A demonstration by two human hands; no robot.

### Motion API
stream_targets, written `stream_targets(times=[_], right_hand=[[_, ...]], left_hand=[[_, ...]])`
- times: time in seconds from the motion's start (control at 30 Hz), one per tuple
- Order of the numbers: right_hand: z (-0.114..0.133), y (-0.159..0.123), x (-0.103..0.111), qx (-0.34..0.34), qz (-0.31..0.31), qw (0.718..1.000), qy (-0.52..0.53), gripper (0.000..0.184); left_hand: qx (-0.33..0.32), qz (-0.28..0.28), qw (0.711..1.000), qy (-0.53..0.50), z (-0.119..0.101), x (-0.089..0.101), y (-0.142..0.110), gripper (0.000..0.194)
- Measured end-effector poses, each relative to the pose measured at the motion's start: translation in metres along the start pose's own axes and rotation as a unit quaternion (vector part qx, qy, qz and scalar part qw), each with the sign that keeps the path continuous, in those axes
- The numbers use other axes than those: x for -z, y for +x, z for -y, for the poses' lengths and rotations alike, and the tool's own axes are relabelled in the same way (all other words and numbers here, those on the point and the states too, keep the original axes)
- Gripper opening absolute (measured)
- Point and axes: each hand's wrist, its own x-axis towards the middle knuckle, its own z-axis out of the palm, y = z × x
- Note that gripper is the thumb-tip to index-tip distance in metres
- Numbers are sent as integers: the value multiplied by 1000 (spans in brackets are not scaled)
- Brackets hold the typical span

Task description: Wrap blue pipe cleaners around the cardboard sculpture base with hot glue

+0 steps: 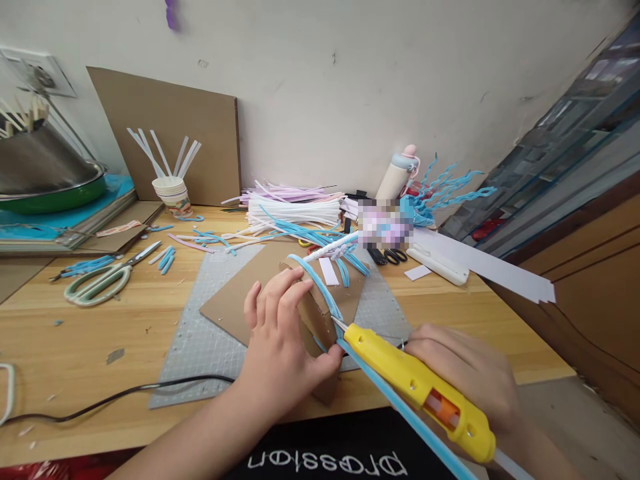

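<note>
Two-handed, and tight to the rim!

Wide wooden table [127, 337] here, running out beyond the left hand [280, 327] and the right hand [470, 373]. Under the left hand, a grey cutting mat [193, 350], probably there to spare the wood, and on it a cardboard sheet [233, 303]. Over to the right hand, wrapped around the yellow glue gun [400, 373], whose body hides much of that grip. And the left hand, thumb low, fingers high, pinches the round cardboard piece [316, 313] between them! It's tilted on edge, presumably so the rim faces the gun and stays steady. Blue strip [424, 432] next: it curves along that rim, then trails down, left of the right hand. Nozzle [339, 323] right at the rim, between both hands! Now the writing: white lettering [327, 463] on dark cloth, nearer the wearer than the left hand, upside down; "ssion" seems readable, the rest uncertain. No brand legible on the gun.
</note>
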Motion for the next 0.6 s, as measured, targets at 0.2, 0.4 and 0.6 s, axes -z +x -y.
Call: stream_targets(times=[0.2,0.4,0.6], right_hand=[[-1,-3,2,6,25,999,29,18],[-4,-8,2,-3,35,999,24,23],[-3,-4,12,7,76,997,2,26]], left_hand=[[-3,-5,1000,1,0,-1,2,74],[-6,0,1000,4,0,0,1,75],[-5,-3,1000,6,0,0,0,74]])
